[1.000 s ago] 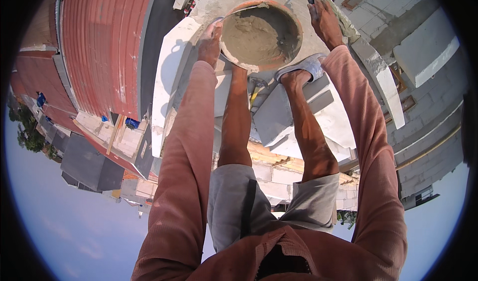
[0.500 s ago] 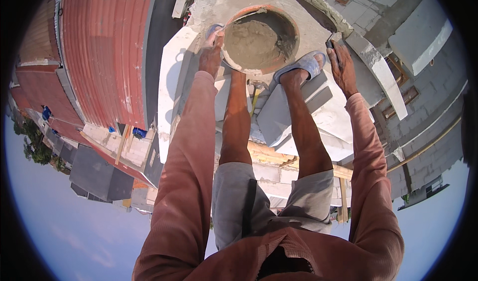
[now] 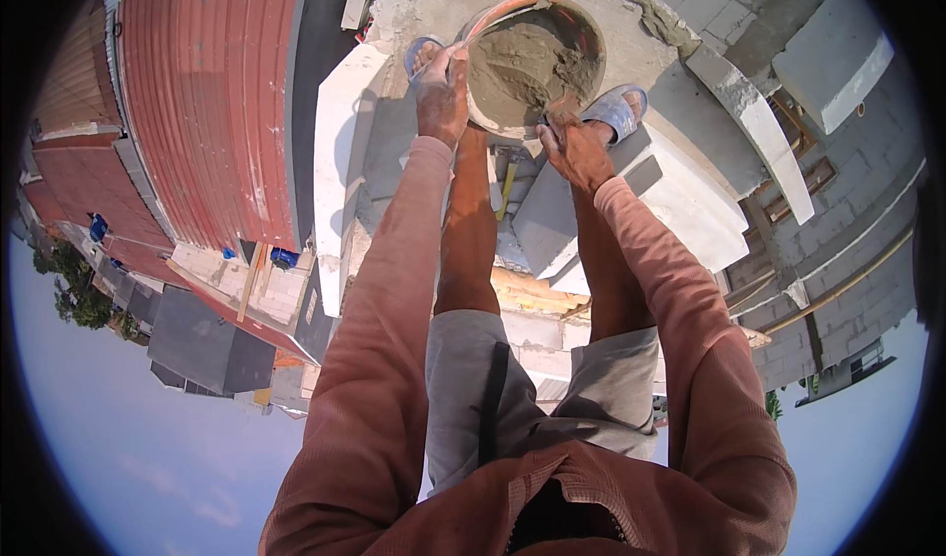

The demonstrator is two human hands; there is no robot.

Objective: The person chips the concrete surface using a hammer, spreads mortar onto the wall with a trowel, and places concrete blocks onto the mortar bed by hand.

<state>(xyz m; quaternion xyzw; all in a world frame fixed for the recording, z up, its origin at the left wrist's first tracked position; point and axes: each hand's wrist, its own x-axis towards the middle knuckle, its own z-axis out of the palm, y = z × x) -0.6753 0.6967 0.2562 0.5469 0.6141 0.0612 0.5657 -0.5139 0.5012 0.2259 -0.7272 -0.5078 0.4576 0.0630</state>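
Observation:
A round orange bucket (image 3: 588, 30) of wet grey mortar (image 3: 527, 58) stands between my feet, its rim smeared with mortar. My left hand (image 3: 440, 101) is closed on the near left part of the rim. My right hand (image 3: 579, 152) grips the dark handle of a trowel at the bucket's near right side. The trowel's blade (image 3: 565, 103) dips into the mortar at that edge and is partly hidden. My right hand lies close beside my blue sandal (image 3: 616, 112).
Pale blocks (image 3: 547, 216) lie below the bucket, with a yellow-handled hammer (image 3: 507, 191) beside them. A long white block (image 3: 744, 127) sits at the right along the wall top. Red corrugated roofing (image 3: 212, 103) spreads on the left, at a lower level.
My right hand has swung left with the trowel, from the mortar bed right of the bucket into the bucket's mortar. The mortar surface looks disturbed. My left hand stays on the rim.

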